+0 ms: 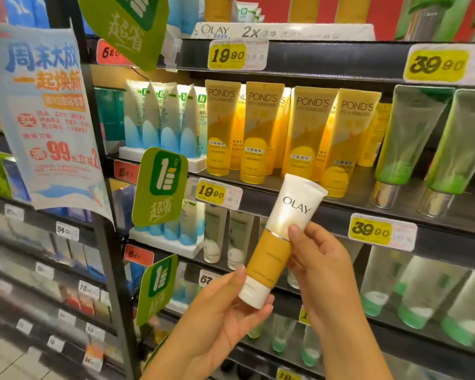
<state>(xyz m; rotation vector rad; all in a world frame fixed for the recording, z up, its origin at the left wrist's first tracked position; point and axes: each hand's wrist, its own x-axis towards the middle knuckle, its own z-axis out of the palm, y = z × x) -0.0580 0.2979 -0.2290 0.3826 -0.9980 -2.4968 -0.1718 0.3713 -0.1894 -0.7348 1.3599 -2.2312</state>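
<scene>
I am watching both hands holding up an Olay tube (279,242) in front of a shop shelf (332,215). It is white at the top, yellow in the middle, and has a white cap at the bottom. The tube is tilting, with its flat crimped end pointing up and to the right and its cap down and to the left. The left hand (217,316) is gripping the cap end, thumb on one side and fingers curling under the other. The right hand (321,267) is pinching the tube higher up, its thumb pressing on the front just where white meets yellow and its fingers sitting behind, mostly hidden. The tube is hanging in the air, touching nothing but the hands. Just behind its top end a row of yellow Pond's tubes (261,133) is standing on the shelf, with green tubes (422,138) to their right. A yellow 39.90 price tag (370,229) is showing on the shelf edge beside the right hand. Off to the left a green sign (162,187) and a blue poster (47,113) are hanging.
</scene>
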